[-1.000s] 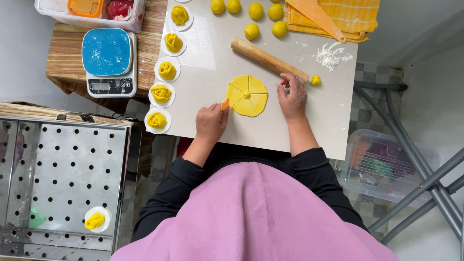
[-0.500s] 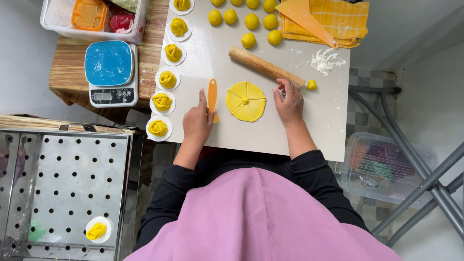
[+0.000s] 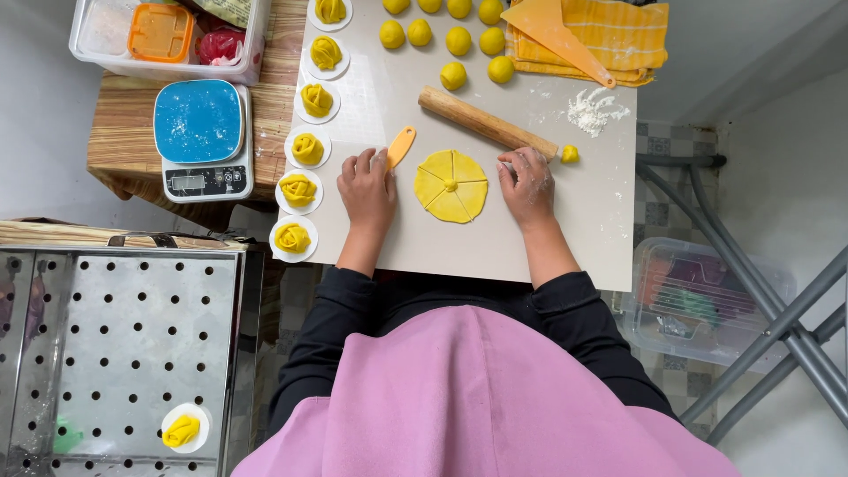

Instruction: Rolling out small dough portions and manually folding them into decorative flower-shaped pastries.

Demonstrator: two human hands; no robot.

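Your left hand grips the small orange plastic cutter; your open right hand rests beside the flat yellow scored dough disc on the white surface

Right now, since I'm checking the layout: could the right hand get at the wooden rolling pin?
Probably yes: the right hand lies beside the rolling pin end, with bare board between.

Bare board below dough disc; rolling pin just beyond.
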